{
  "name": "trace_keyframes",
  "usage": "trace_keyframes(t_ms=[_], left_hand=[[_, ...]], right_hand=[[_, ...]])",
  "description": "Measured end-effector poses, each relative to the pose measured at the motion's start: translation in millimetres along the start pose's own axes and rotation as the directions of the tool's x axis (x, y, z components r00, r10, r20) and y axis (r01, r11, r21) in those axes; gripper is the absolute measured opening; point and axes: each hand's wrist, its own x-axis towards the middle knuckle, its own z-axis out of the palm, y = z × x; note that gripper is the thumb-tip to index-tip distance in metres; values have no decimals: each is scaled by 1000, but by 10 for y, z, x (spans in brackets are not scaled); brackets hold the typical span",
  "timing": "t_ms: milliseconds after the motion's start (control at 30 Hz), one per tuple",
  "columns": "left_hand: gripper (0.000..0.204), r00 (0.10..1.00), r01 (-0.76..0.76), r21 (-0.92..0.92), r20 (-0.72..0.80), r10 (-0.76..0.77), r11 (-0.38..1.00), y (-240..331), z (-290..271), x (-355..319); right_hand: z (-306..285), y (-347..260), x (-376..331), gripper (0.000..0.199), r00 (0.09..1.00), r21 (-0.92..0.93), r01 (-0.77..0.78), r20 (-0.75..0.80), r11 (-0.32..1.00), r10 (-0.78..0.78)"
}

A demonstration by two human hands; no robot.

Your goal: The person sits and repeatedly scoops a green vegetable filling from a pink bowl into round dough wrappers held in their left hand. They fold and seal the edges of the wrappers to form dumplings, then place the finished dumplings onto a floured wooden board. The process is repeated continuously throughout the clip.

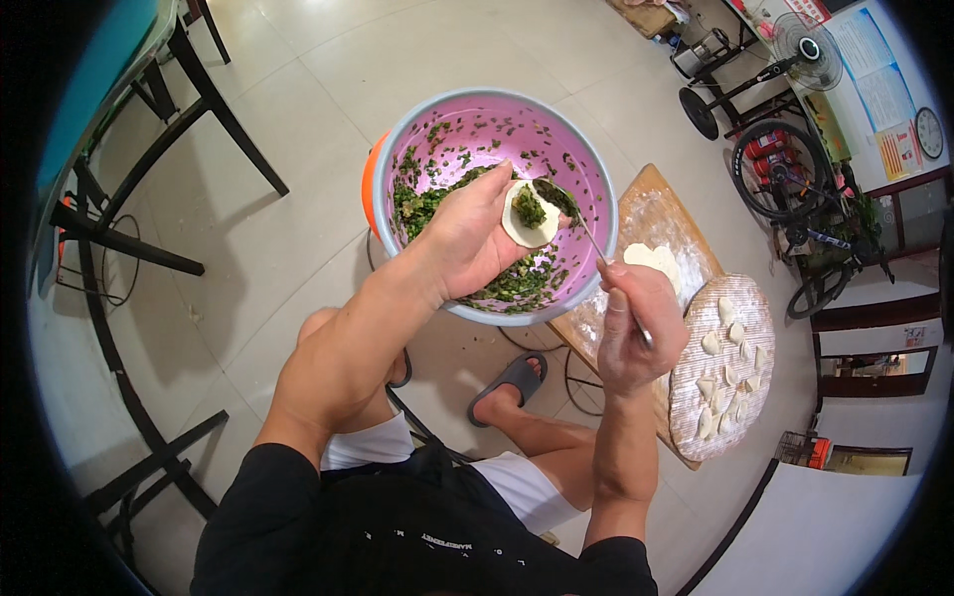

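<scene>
Centre: left hand (465, 236), partly curled, holds wrapper (537, 238) bearing green filling (528, 209) over pink bowl (497, 95). Right of centre: right hand (644, 323) closed round spoon (594, 241).

free passage left of the pink basin (447, 149), spoon (590, 235) crossing its right rim (613, 194), wooden board (646, 214) beyond

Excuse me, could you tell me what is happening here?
A person's left hand holds a dough wrapper with chopped green filling on it, over a pink basin of more filling. The right hand grips a metal spoon, its bowl near that filling. To the right, dumplings sit on a ridged tray, near more wrappers on a floured wooden board.
</scene>
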Motion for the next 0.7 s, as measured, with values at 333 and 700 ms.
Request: trace_keyframes(t_ms=[333,700], left_hand=[[68,996,88,134,-46,-82,987,-43,-10,-5],[71,992,126,96,-42,-123,987,-14,-11,-32]], right_hand=[[72,31,69,20,689,656,-504,-87,562,720],[157,-41,68,13,784,427,-546,-43,721,619]])
